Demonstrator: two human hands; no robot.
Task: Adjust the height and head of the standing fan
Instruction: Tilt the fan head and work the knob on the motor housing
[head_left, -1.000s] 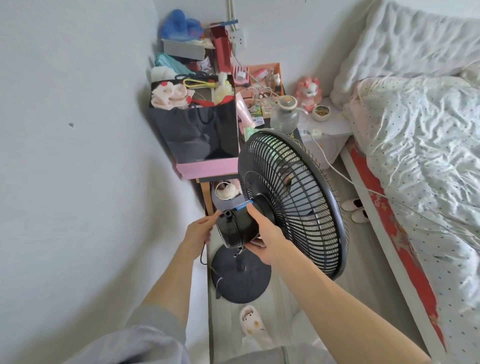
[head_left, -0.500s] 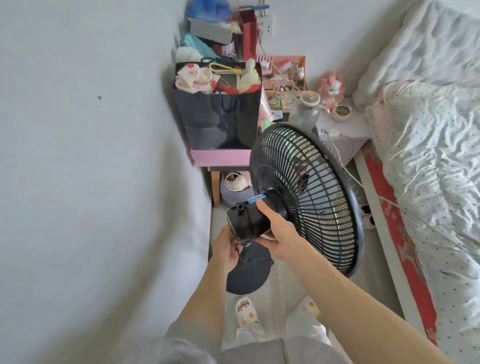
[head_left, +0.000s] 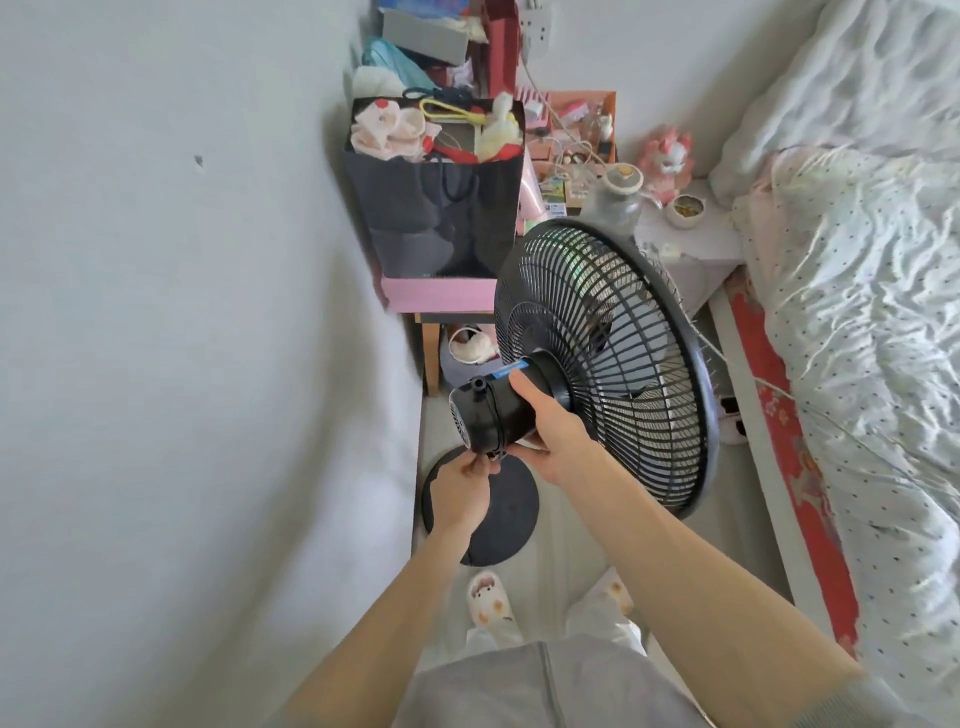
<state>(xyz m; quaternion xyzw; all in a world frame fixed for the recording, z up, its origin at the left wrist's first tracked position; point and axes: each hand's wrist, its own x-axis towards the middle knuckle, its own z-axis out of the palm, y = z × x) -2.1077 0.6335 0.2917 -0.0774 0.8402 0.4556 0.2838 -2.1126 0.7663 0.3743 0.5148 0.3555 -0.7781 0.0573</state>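
Observation:
A black standing fan stands between the wall and the bed. Its round grille (head_left: 608, 364) faces right and away from me. My right hand (head_left: 558, 434) grips the black motor housing (head_left: 491, 415) behind the grille, from the right side. Just below the housing, my left hand (head_left: 462, 488) pinches a small part at the fan's neck; the part itself is mostly hidden by my fingers. The round black base (head_left: 511, 525) sits on the floor beneath. The pole is hidden behind my hands and the housing.
White wall close on the left. A black shopping bag (head_left: 436, 218) on a pink box tops a cluttered small table behind the fan. A white nightstand (head_left: 691, 249) and a bed (head_left: 857, 312) lie to the right. My slippered feet (head_left: 488, 597) stand near the base.
My left hand dropped from the back of the motor housing to the neck under it and closed there. My right hand kept its grip on the housing. The camera shifted, so the fan sits further right.

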